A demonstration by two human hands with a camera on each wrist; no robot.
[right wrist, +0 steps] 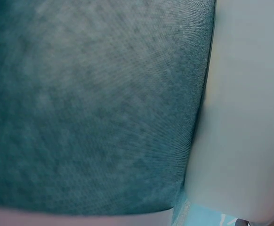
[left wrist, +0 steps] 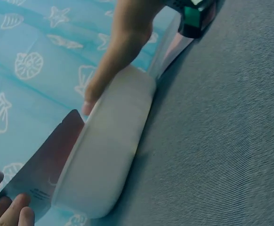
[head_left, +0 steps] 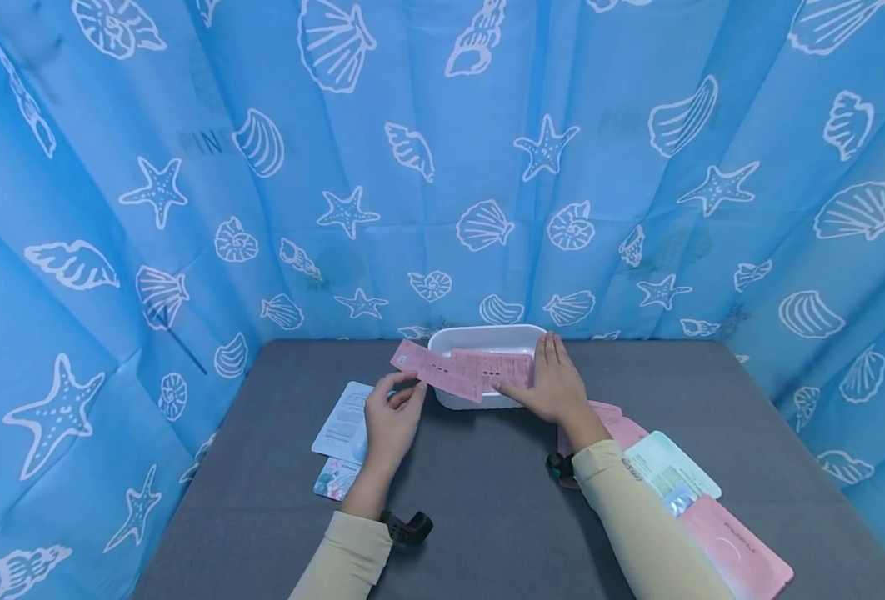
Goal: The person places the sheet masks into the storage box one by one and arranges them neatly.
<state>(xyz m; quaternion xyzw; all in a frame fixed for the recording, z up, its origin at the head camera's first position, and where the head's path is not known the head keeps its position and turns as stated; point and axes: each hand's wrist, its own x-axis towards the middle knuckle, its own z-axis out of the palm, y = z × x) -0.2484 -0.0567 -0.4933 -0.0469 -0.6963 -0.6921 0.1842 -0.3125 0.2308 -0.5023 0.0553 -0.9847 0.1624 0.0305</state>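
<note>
Left edge of the grey table (head_left: pixel 487 517): two packets, a white-blue one (head_left: pixel 345 417) and a floral one (head_left: pixel 335 479), lie flat at about 9 o'clock from the left hand (head_left: pixel 392 421), untouched.

Left hand: thumb and fingers pinch the near-left end of a pink packet (head_left: pixel 450 373). The packet spans the rim of the white tub (head_left: pixel 487 337), slanting from 10 o'clock down toward 4 o'clock. Left wrist view shows the same packet overhanging the tub's edge.

Right hand (head_left: pixel 555 385): fingers straight and together, laid flat on the packet's right end at the tub's right rim; it presses rather than grips.

At 4 o'clock from the right hand: a spread of pink packets (head_left: pixel 735 550) and a pale green one (head_left: pixel 671 471), partly under the sleeve.

Judgement: one pink packet is partway into the tub, not released. Whether others already lie inside cannot be told. Packets on both sides remain outside.
</note>
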